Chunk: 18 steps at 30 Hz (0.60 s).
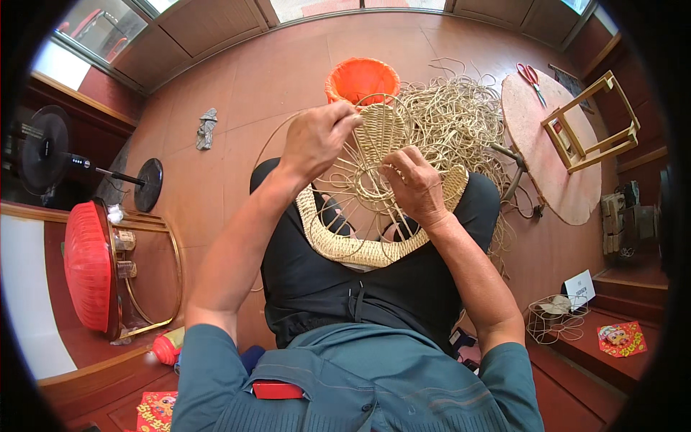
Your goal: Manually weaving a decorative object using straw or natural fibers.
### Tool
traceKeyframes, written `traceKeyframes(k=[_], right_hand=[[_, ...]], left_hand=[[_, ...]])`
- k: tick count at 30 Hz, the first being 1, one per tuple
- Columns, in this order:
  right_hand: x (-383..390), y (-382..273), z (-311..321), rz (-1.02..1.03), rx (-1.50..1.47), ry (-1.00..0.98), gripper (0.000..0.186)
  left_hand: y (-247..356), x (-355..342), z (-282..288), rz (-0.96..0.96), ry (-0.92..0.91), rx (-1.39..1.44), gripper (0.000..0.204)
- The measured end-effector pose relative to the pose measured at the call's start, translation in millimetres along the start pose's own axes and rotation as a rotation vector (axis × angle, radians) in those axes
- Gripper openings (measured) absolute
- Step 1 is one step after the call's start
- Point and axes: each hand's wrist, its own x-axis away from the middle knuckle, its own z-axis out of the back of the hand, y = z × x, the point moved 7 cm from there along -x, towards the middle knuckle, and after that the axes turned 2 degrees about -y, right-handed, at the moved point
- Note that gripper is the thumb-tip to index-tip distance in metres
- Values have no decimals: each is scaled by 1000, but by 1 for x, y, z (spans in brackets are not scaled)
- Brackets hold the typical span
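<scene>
A partly woven straw-coloured wicker piece [344,248] rests across my lap. It has a thick curved woven rim, a narrow woven panel [381,129] at its far end, and bare strands meeting in a ring between them. My left hand [317,140] is raised over its far left side, thumb and fingers pinched on a thin cord strand that loops over the panel. Lower and to the right, my right hand [416,183] has its fingers curled at the strands beside the ring. Its fingertips are partly hidden, but they appear to grip the wicker piece.
A large tangle of cord [457,119] lies beside an orange-lined bin [362,81]. Red-handled scissors [531,81] and a small wooden stool frame [594,129] lie on a round board [522,137] at right. A fan [147,185] and a red-covered round stool [90,270] are at left.
</scene>
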Motion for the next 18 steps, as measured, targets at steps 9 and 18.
traceKeyframes(k=[9, 18], right_hand=[[2, 2, -4, 37, 21, 35, 16], [3, -1, -3, 70, 73, 40, 15]], left_hand=[[-1, -56, -62, -92, -15, -165, 20], [-10, 19, -49, 119, 185, 249, 42]])
